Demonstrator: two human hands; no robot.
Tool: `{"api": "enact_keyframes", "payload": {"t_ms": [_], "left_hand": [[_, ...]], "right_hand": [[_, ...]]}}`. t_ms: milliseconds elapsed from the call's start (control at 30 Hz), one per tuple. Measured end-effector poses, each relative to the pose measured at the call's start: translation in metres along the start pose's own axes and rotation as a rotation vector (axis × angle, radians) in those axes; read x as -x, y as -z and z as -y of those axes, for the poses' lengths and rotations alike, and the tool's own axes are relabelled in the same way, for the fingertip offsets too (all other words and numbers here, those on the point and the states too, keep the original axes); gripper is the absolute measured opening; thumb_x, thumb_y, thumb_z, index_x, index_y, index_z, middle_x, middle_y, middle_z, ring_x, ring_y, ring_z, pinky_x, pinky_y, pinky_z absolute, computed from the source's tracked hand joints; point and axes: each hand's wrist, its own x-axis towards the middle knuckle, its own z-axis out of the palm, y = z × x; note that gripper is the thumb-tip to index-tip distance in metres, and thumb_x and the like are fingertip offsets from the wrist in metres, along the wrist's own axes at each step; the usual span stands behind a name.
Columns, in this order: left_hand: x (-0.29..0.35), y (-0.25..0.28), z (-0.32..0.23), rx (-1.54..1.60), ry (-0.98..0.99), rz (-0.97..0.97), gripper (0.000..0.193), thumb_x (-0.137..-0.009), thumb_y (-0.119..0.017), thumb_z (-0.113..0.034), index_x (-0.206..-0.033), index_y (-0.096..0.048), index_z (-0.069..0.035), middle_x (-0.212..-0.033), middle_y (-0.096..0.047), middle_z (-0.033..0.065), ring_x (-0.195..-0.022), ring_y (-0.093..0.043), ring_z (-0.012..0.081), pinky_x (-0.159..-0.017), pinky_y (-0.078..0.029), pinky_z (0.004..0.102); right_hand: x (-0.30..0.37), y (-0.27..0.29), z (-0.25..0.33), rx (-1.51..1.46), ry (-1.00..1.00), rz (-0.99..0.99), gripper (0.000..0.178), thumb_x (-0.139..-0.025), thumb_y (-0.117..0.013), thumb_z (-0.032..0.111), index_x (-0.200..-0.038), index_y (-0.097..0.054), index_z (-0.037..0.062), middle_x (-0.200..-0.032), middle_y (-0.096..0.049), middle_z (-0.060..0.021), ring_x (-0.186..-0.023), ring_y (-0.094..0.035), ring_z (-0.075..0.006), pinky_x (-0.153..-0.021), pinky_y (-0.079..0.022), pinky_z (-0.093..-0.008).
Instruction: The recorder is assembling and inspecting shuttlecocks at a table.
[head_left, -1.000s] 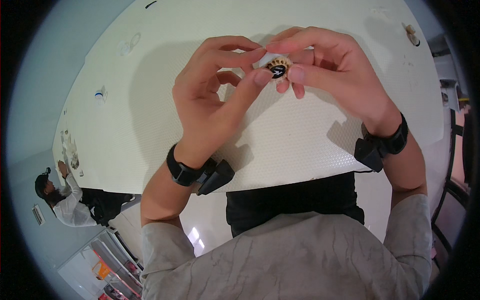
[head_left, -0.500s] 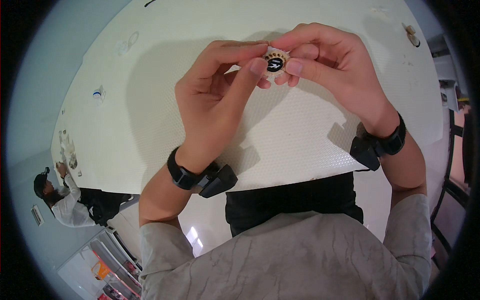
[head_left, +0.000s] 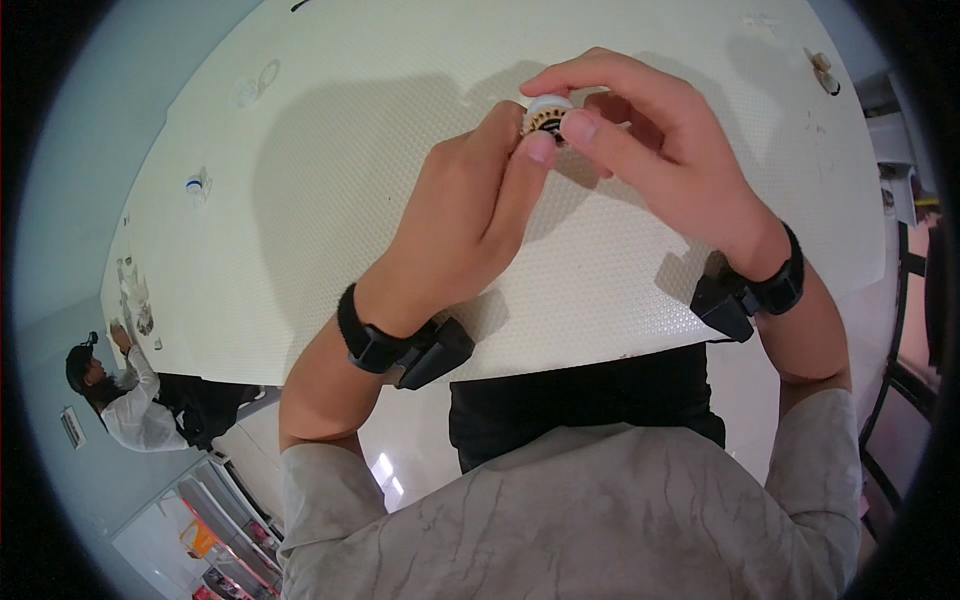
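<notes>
Left hand and right hand close together, upper centre
The left pinches, fingers curled; the right arches its forefinger above the thumb; forearms slant inward.

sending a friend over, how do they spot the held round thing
Find the white table, then the left hand and right hand above it. Between them is the round piece: white-topped, tan with dark notches, held up unlike the tan bits lying far right.

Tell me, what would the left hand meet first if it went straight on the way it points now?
The left hand would first meet the small round white-and-tan piece it is touching; beyond that, the right hand appears to arch across its line, though depth is unclear.
</notes>
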Motion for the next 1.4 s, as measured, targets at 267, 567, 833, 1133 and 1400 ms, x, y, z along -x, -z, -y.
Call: {"api": "enact_keyframes", "payload": {"t_ms": [267,567,833,1133,1400], "left_hand": [[0.003,0.001,-0.005,0.104,0.051,0.069,0.029,-0.103,-0.047,-0.021,-0.088,-0.054,0.002,-0.060,-0.050,0.0121,-0.050,-0.047,0.0222,-0.052,-0.039,0.0333],[0.003,0.006,-0.006,0.244,0.114,0.158,0.035,-0.106,-0.039,-0.026,-0.089,-0.055,-0.001,-0.069,-0.050,-0.0005,-0.061,-0.039,0.0073,-0.056,-0.032,0.0242],[0.005,0.005,-0.007,0.274,0.130,0.171,0.036,-0.107,-0.039,-0.027,-0.087,-0.055,-0.002,-0.069,-0.050,-0.0012,-0.059,-0.037,0.0056,-0.053,-0.029,0.0229],[0.005,0.004,-0.005,0.335,0.116,0.155,0.036,-0.105,-0.046,-0.027,-0.082,-0.057,-0.001,-0.059,-0.047,0.0021,-0.052,-0.039,0.0107,-0.050,-0.033,0.0275],[0.003,0.001,-0.001,0.277,0.066,0.056,0.037,-0.103,-0.047,-0.028,-0.085,-0.060,0.001,-0.059,-0.049,0.0023,-0.053,-0.040,0.0091,-0.051,-0.034,0.0260]], "right_hand": [[0.001,-0.005,0.009,-0.055,-0.050,0.003,0.029,-0.106,-0.045,0.021,-0.120,-0.063,0.0025,-0.081,-0.056,0.0042,-0.067,-0.046,-0.0010,-0.061,-0.040,-0.0175],[0.003,-0.006,0.000,-0.317,-0.136,-0.012,0.031,-0.107,-0.046,0.027,-0.116,-0.064,0.0042,-0.078,-0.054,0.0072,-0.062,-0.043,0.0025,-0.055,-0.033,-0.0115],[0.005,-0.006,-0.001,-0.333,-0.086,-0.004,0.031,-0.107,-0.045,0.027,-0.114,-0.064,0.0039,-0.077,-0.054,0.0066,-0.059,-0.039,0.0023,-0.051,-0.027,-0.0138],[0.003,-0.002,0.006,-0.298,-0.139,0.029,0.031,-0.107,-0.045,0.026,-0.116,-0.063,0.0030,-0.079,-0.056,0.0059,-0.061,-0.040,0.0031,-0.053,-0.030,-0.0132],[0.004,-0.008,0.010,-0.265,-0.077,0.001,0.028,-0.107,-0.045,0.021,-0.121,-0.060,0.0031,-0.090,-0.058,0.0035,-0.073,-0.049,0.0005,-0.066,-0.042,-0.0131]]}}
